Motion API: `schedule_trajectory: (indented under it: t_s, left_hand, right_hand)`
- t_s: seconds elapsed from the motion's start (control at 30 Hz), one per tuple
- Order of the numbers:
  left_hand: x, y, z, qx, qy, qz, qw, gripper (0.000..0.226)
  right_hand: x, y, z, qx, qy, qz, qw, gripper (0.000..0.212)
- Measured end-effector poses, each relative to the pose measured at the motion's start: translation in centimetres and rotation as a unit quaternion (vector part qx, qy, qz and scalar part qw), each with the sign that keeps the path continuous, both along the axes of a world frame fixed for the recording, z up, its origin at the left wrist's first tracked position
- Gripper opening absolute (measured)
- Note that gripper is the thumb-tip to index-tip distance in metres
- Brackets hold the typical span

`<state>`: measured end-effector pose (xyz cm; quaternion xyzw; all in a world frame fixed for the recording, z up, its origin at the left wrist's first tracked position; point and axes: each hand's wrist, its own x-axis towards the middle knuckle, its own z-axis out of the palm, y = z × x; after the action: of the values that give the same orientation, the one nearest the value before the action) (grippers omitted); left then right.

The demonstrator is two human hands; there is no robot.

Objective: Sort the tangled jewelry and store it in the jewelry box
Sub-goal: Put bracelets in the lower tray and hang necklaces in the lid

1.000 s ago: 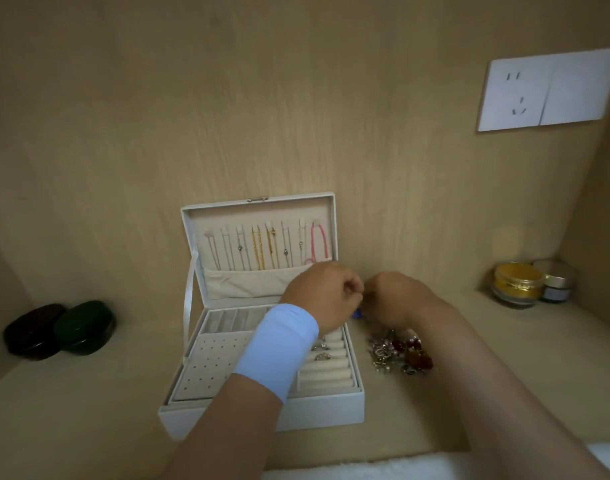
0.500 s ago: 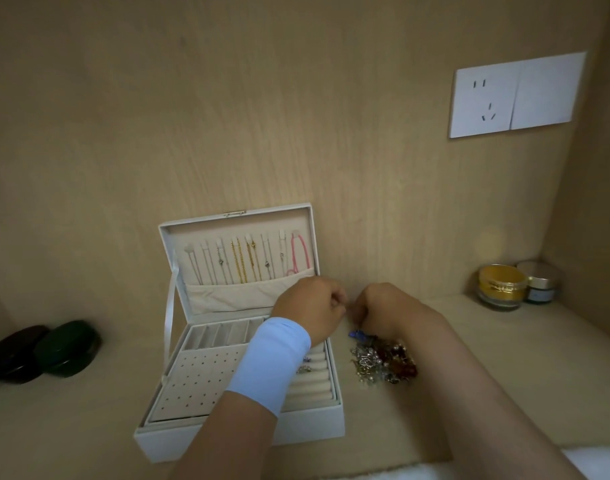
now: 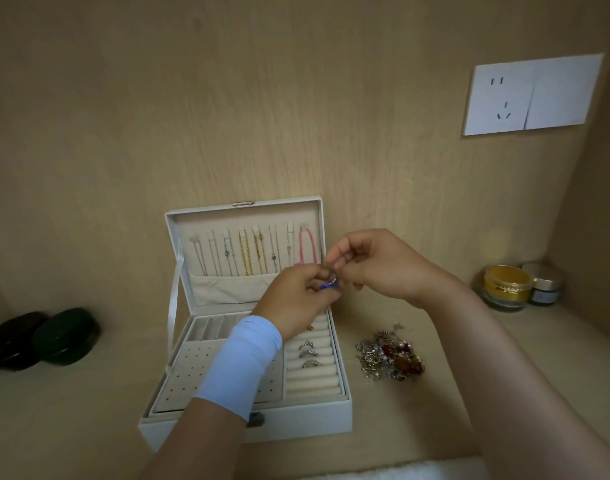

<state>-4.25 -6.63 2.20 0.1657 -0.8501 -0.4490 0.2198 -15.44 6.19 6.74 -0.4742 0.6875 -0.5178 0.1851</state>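
**1. Items, left to right**
Two glossy oval cases, one black and one dark green, lie touching each other at 9 o'clock from the jewelry box. The box is rectangular, white outside and lined with matt beige fabric. Its lid stands upright at 12 o'clock, with a white ribbon along the left edge. Thin necklaces, gold, silver and one pink, hang in a row inside the lid. The tray has a perforated panel on the left and padded rolls on the right, with rings seated in them.

The left hand, with a pale blue stretch wrist sleeve, meets the right hand above the tray. Each grip is clamped, fingertips pinched, on one small blue-and-silver piece held in the air.

The tangled pile of metal, red stones and pale beads lies on the bench at 3 o'clock from the box, near it but apart. Two round jars, one gold and one smaller and dark, stand together at 2 o'clock.

**2. Surface and room**
The bench and walls are pale wood-grain laminate. A white socket plate is mounted on the rear wall at 1 o'clock.

**3. Limits**
The left forearm covers the middle of the tray. The shape of the held piece cannot be made out.
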Motion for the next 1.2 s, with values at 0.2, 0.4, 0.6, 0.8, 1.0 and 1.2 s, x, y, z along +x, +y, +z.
schedule_trajectory:
  t_s: [0.2,0.4,0.6,0.8,1.0,1.2]
  left_hand:
    - [2.8,-1.9,1.0,0.038,0.016,0.010,0.999,0.009]
    - [4.5,-3.8,0.4,-0.006,-0.028,0.056,0.998,0.029]
    - [5.3,-4.9,0.4,-0.041,-0.079,0.083,0.993,0.042]
    - [5.6,-5.8,-0.3,-0.125,-0.149,0.040,0.980,0.013]
    - [5.7,-5.6,-0.4,-0.156,-0.193,0.043,0.968,0.009]
    - [7.3,-7.0,0.3,-0.100,-0.153,0.056,0.982,0.009]
  right_hand:
    - [1.0,-1.9,-1.3,-0.027,0.004,-0.008,1.000,0.021]
    - [3.2,-4.0,-3.1,-0.004,0.027,0.031,0.999,0.030]
    - [3.3,-4.9,-3.4,-0.034,0.000,-0.056,0.998,0.017]
    - [2.3,-5.4,-4.4,0.024,0.081,-0.069,0.994,0.017]
    - [3.5,-6.4,-5.1,0.065,0.170,-0.042,0.982,0.021]
    - [4.6,-7.6,-4.2,0.132,0.297,-0.019,0.945,0.016]
